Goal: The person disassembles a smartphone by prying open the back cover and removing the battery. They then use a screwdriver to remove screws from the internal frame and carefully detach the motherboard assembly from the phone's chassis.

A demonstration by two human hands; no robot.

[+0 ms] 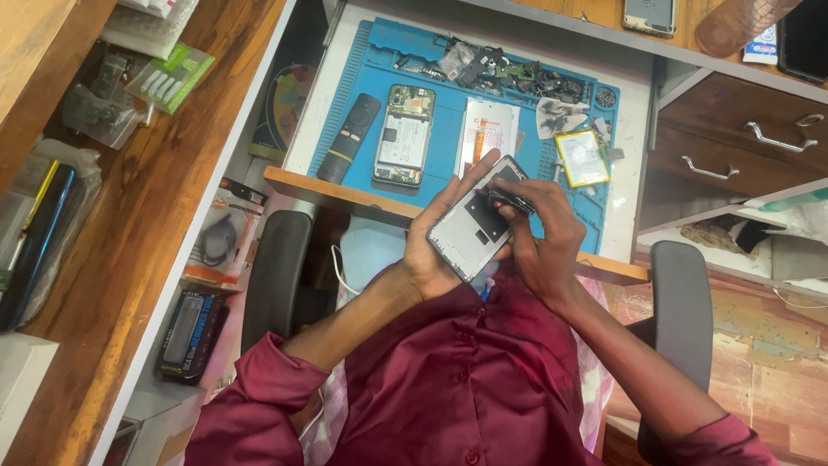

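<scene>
We see the left hand (431, 250) cupped under a grey phone frame (473, 226), fingers wrapped along its far long edge, thumb side low; it's grasping the frame from beneath. The frame's long axis runs diagonally, lower end toward the person's chest, upper end pointing up-right toward the desk, open inner face up at the camera. It's held in the air just over the desk's front edge, above the lap. The right hand (539, 237) comes in from the right, wrist bent, fingertips pinched on a small dark part (511, 200) at the frame's upper end; we can't tell what the part is. Both forearms angle up from maroon sleeves (259, 397).

Beyond the hands, a blue work mat (448, 60) lies on the white desk (634, 129). On it: a black remote (348, 136), an opened phone (404, 135) with its insides showing, a white sheet (487, 129), a yellow-edged flat part (582, 157), and loose dark parts (517, 73) along the far edge. Wooden drawers (742, 138) stand right, a wooden shelf (129, 216) left.
</scene>
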